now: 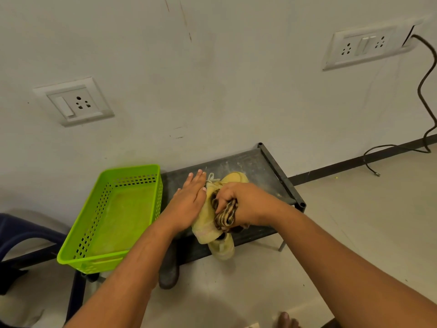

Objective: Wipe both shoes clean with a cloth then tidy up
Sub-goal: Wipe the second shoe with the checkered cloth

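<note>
A pale yellow shoe [205,229] lies on the dark low rack [250,162], its toe [236,177] pointing toward the wall. My left hand [190,197] rests flat on its left side, fingers straight. My right hand [241,203] grips a bunched black-and-tan striped cloth [225,215] and presses it onto the top of the shoe. A second yellow shoe [222,248] sits partly under the first at the rack's front edge, mostly hidden.
An empty green plastic basket [132,176] stands on the rack's left end against the wall. A dark blue chair [26,230] is at the far left. A black cable [425,91] hangs from a wall socket [364,45] to the floor at right. A dark boot [169,273] stands under the rack.
</note>
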